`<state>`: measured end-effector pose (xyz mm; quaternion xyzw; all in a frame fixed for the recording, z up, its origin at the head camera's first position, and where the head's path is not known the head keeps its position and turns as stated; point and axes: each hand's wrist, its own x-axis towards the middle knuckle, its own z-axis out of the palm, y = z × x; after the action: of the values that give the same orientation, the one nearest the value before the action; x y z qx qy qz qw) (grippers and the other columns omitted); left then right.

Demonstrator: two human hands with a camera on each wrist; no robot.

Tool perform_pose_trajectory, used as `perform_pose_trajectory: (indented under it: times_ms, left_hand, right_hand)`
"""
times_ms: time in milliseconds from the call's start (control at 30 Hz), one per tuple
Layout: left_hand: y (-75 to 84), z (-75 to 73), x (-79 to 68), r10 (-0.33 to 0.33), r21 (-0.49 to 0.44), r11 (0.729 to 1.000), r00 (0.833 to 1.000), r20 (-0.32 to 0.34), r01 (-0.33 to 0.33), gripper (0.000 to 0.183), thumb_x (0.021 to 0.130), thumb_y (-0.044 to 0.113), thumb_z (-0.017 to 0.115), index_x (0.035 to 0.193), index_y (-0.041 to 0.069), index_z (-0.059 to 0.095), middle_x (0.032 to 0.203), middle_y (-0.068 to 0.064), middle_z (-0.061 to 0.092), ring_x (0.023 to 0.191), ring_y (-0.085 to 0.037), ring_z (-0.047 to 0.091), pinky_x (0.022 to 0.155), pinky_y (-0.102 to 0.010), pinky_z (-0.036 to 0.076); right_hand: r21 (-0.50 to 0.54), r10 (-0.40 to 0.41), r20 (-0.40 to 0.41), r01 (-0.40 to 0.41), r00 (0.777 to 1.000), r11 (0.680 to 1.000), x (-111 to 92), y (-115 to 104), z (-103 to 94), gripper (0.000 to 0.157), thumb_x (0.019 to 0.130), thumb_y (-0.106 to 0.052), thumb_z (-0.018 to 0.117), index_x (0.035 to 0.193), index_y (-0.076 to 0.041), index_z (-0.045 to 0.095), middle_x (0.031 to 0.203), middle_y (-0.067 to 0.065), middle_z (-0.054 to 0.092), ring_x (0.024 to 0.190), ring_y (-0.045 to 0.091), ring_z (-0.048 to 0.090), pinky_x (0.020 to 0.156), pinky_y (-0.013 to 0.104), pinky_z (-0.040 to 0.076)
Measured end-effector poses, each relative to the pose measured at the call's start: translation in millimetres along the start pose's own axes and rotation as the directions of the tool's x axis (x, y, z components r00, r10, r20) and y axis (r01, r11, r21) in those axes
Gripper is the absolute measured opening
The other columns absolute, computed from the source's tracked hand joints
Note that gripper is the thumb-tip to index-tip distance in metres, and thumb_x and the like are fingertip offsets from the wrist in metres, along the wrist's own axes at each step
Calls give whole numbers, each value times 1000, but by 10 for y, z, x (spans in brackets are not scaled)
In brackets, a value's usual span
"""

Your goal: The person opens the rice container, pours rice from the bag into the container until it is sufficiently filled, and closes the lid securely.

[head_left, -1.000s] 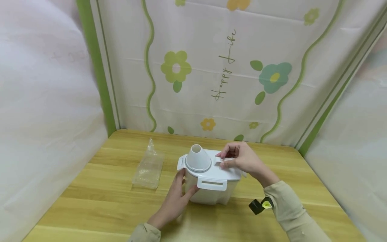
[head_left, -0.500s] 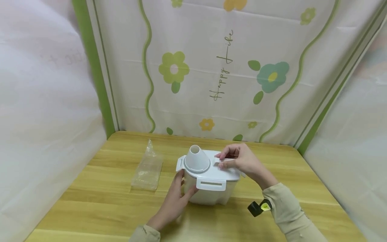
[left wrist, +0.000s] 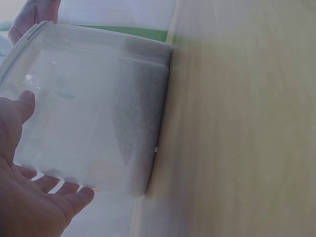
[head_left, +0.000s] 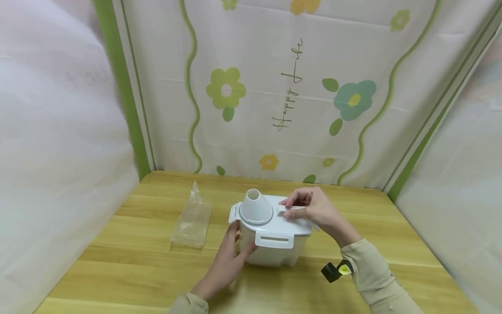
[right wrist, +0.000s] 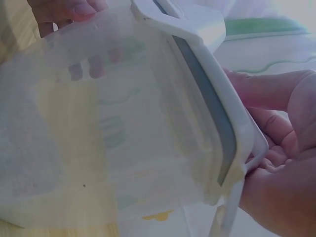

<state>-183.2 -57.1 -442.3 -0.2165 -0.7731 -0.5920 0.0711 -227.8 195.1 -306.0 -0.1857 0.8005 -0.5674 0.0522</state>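
Note:
A translucent plastic storage container (head_left: 270, 255) stands upright on the table, its white lid (head_left: 282, 224) on top. On the lid's left part sits a white cone-shaped spout (head_left: 256, 207), and latch flaps (head_left: 274, 239) stick out from the rim. My left hand (head_left: 225, 261) holds the container's left end, thumb on the front and fingers round the far side, also seen in the left wrist view. With thumb and fingers, my right hand (head_left: 313, 209) pinches the raised handle (head_left: 282, 209) on the lid's right part. The hand hides most of that handle.
A clear, crumpled plastic bag (head_left: 192, 222) lies on the wooden table (head_left: 125, 253) left of the container. Behind rises a flower-printed cloth (head_left: 251, 144), with pale cloth sides left and right. A small black device (head_left: 331, 272) sits at the right wrist.

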Motion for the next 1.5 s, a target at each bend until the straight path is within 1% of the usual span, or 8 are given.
perform_pose_trajectory:
  times_ms: [167, 600, 833, 1033, 1133, 1233, 1367, 1500]
  left_hand:
    - [-13, 7, -22, 8, 7, 1000, 1000, -1, -8, 74, 95, 38, 65, 154, 19, 24, 153, -3, 32, 140, -23, 30, 110, -49, 34]
    - [5, -2, -2, -3, 17, 1000, 1000, 13, 3, 74, 96, 40, 64, 154, 21, 23, 154, -2, 31, 140, -21, 29, 111, -46, 34]
    - [44, -10, 20, -17, 12, 1000, 1000, 12, 16, 75, 95, 39, 65, 153, 15, 25, 151, -7, 34, 138, -27, 33, 110, -50, 35]
    - [122, -55, 1, -118, -44, 992, 991, -61, 115, 111, 83, 44, 78, 158, 19, 0, 157, -12, 18, 138, -33, 31, 111, -47, 33]
    - [135, -95, 3, -56, -50, 997, 992, -115, 50, 120, 79, 40, 83, 158, 25, -6, 162, -7, 3, 141, -31, 25, 112, -45, 31]
    - [131, -131, 9, 30, -28, 999, 991, -132, -34, 114, 83, 35, 81, 158, 28, -4, 163, 0, -3, 143, -26, 20, 113, -47, 30]
    - [130, -152, 18, 100, -16, 995, 989, -113, -103, 94, 92, 28, 69, 159, 30, 3, 162, 2, 5, 144, -22, 19, 112, -52, 30]
    - [146, -150, 25, 144, 8, 990, 984, -106, -144, 78, 99, 22, 58, 159, 27, 10, 162, 0, 14, 144, -23, 20, 111, -54, 31]
  right_hand:
    - [0, 9, 7, -9, 1000, 1000, -12, 33, 9, 22, 72, -5, 86, 83, 2, 68, 99, 13, 72, 97, 32, 66, 86, 31, 51]
    - [-8, -10, -23, 10, 1000, 1000, -19, 69, -10, 24, 71, -7, 88, 84, 2, 69, 100, 12, 72, 96, 32, 66, 85, 31, 51]
    - [-63, -100, -67, 96, 993, 993, -68, 113, 7, 22, 75, -11, 86, 93, -4, 74, 101, 8, 72, 98, 27, 66, 82, 27, 52]
    - [-144, -241, -158, 219, 958, 965, -212, 141, 85, 32, 80, -9, 83, 110, -4, 73, 108, 8, 71, 100, 26, 64, 84, 24, 52]
    - [-199, -283, -232, 239, 931, 950, -316, 69, 142, 36, 79, 0, 82, 114, 0, 70, 112, 13, 69, 106, 32, 61, 95, 27, 47]
    - [-240, -294, -300, 227, 907, 944, -403, 56, 174, 37, 79, 0, 81, 114, 0, 70, 116, 10, 68, 112, 30, 58, 100, 30, 43]
    - [-239, -279, -352, 203, 893, 950, -455, 235, 153, 36, 83, -10, 81, 117, -6, 71, 121, 1, 67, 116, 19, 57, 102, 24, 42]
    - [-210, -248, -390, 176, 887, 962, -491, 366, 168, 33, 86, -15, 79, 117, -8, 72, 125, 2, 65, 119, 17, 56, 103, 22, 41]
